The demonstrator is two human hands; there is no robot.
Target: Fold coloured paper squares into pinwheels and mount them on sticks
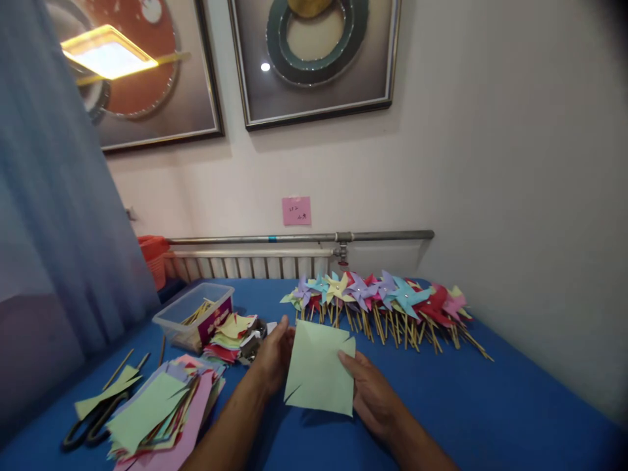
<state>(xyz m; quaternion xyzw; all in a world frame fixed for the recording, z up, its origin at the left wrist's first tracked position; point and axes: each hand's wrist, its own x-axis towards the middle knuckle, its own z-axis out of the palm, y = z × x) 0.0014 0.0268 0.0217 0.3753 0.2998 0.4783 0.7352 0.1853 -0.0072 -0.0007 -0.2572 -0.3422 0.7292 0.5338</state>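
Note:
My left hand [271,356] and my right hand [371,390] together hold a pale green paper square [320,373] just above the blue table [490,405]. The square has cuts running in from its corners. My left hand grips its left edge, my right hand its right edge. Behind it lies a long row of finished paper pinwheels [383,301] on wooden sticks, in several colours.
A stack of coloured paper sheets [161,412] lies at the front left, with black scissors [91,422] beside it. A clear plastic box [193,314] holds sticks, with cut squares [230,337] next to it. Loose sticks [120,366], a curtain [59,229] and a radiator [245,265] are around.

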